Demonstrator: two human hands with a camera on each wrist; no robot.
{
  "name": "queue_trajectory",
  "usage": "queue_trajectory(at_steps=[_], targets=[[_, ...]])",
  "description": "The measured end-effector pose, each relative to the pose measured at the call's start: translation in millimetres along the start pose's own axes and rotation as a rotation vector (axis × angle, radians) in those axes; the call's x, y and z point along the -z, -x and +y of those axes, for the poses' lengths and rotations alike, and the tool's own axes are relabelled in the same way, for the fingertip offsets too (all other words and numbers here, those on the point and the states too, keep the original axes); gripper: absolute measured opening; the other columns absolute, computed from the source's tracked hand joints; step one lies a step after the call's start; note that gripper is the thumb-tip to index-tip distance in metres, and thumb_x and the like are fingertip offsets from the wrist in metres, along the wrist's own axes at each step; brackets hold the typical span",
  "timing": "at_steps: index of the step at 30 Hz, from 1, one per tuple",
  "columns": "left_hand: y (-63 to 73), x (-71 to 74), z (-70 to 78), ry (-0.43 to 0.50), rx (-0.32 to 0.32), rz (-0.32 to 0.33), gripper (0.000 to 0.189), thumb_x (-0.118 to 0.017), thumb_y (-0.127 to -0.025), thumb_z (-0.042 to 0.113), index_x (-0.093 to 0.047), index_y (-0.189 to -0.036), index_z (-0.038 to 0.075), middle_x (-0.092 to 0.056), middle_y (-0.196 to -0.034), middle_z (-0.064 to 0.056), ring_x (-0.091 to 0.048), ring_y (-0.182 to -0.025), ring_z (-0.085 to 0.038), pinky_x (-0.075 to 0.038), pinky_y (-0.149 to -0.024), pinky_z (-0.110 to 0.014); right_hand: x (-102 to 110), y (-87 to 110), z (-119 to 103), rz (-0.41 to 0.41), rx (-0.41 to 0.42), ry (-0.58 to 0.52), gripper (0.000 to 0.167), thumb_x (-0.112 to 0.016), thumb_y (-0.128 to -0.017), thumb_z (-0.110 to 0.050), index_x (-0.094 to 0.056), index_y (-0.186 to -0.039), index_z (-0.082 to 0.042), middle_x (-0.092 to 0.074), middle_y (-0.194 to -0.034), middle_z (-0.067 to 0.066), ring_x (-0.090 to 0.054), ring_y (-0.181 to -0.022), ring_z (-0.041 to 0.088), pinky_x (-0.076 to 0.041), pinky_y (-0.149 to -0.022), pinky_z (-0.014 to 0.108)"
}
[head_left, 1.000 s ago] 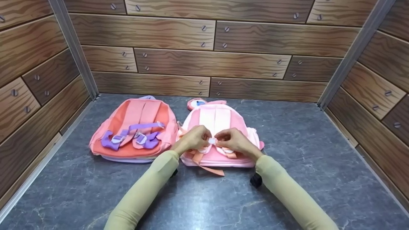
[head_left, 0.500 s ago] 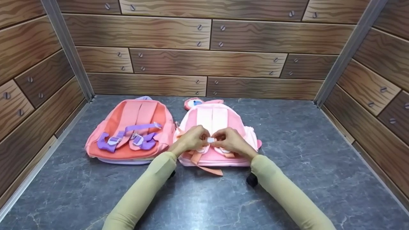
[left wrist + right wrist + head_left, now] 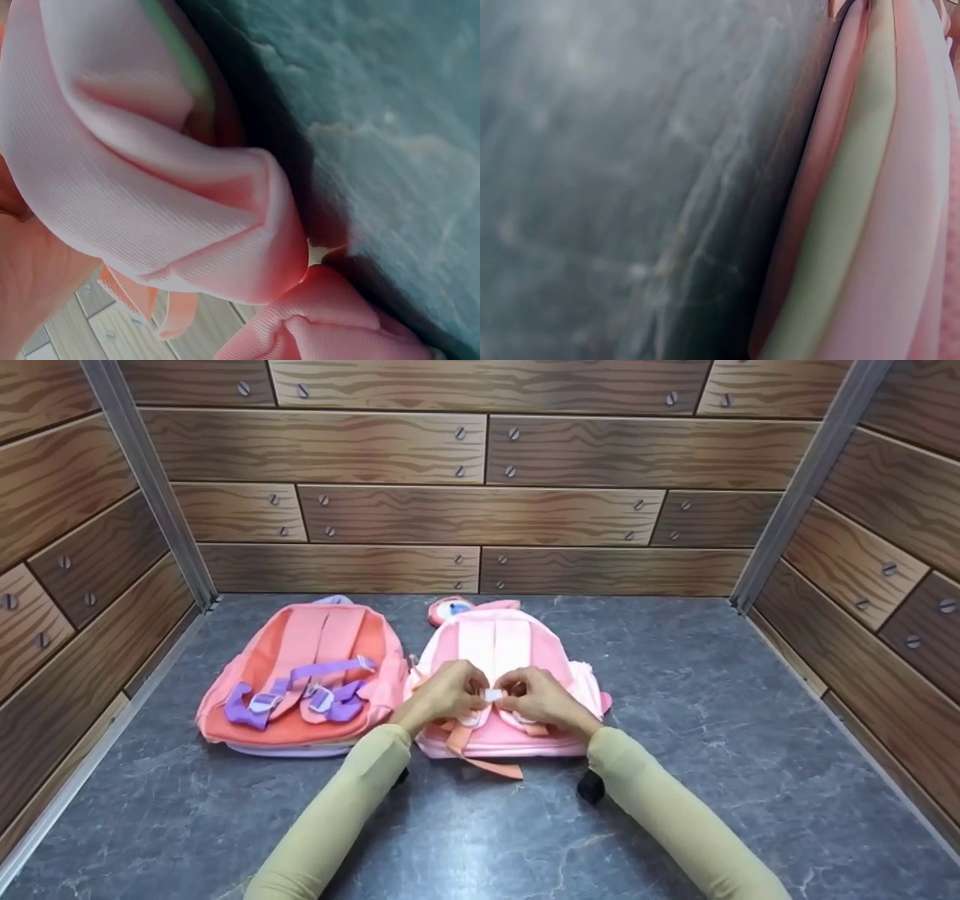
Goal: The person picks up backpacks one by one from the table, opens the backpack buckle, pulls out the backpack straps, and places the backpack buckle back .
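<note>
A pale pink backpack [image 3: 551, 649] lies on the grey table, straps facing up. At its middle a small white buckle [image 3: 492, 695] sits between both hands. From the left, my left hand [image 3: 448, 691] pinches one end of it with curled fingers. The right hand [image 3: 544, 697] pinches the other end, fingertips close to the left ones. Beneath the hands an orange strap [image 3: 491, 767] trails past the bag's lower edge. Folded pink fabric [image 3: 157, 187] of the bag fills much of the left wrist view. Its green-striped side [image 3: 855, 172] shows in the right wrist view, with the fingers out of sight.
To the left lies a coral backpack [image 3: 247, 690] with purple straps [image 3: 330, 664] on top. A plush piece with an eye [image 3: 450, 608] sticks out behind the pink bag. Wood-patterned walls [image 3: 405, 514] enclose the marbled table [image 3: 675, 682] at the back and sides.
Both hands stay at the white buckle with only slight finger shifts. The head view has drifted a little. Neither backpack has visibly moved on the table.
</note>
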State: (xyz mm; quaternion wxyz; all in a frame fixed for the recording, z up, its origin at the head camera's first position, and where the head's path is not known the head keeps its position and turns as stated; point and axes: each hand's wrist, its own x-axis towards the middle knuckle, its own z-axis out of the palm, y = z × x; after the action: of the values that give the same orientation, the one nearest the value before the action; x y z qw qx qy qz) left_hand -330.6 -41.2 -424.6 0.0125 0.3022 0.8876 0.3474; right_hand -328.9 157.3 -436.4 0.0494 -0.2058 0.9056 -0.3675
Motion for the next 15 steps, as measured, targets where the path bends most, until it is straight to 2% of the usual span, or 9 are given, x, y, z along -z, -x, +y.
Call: queue_trajectory(at_steps=[3,6,15], targets=[[-0.6,1.0,-1.4,-0.005,-0.042,0.006,0.018,-0.075,-0.080,0.002,-0.074,-0.098,-0.002,-0.070,-0.077,-0.012,-0.055,-0.066,-0.010,-0.046,-0.060,-0.020,1.0,0.0,0.2,0.010,-0.001,0.000,0.008,-0.069,-0.088,-0.015,-0.072,-0.095,-0.016,-0.065,-0.084,-0.002,-0.056,-0.078,0.012,-0.044,-0.071,0.027],[-0.8,1.8,-2.4,-0.002,-0.056,-0.002,0.018,-0.075,-0.081,0.002,-0.073,-0.099,-0.002,-0.070,-0.078,-0.012,-0.055,-0.068,-0.010,-0.048,-0.063,-0.021,1.2,0.0,0.3,0.012,0.007,-0.002,0.010,-0.069,-0.087,-0.013,-0.072,-0.096,-0.016,-0.066,-0.087,-0.001,-0.057,-0.079,0.012,-0.045,-0.073,0.028],[-1.7,2.6,-3.3,-0.012,-0.043,-0.032,0.013,-0.074,-0.084,0.005,-0.074,-0.096,0.001,-0.070,-0.080,-0.009,-0.055,-0.071,-0.010,-0.048,-0.068,-0.023,0.7,1.4,0.8,-0.006,0.047,0.026,0.013,-0.066,-0.089,-0.011,-0.070,-0.101,-0.015,-0.065,-0.091,0.001,-0.056,-0.083,0.013,-0.045,-0.077,0.029]])
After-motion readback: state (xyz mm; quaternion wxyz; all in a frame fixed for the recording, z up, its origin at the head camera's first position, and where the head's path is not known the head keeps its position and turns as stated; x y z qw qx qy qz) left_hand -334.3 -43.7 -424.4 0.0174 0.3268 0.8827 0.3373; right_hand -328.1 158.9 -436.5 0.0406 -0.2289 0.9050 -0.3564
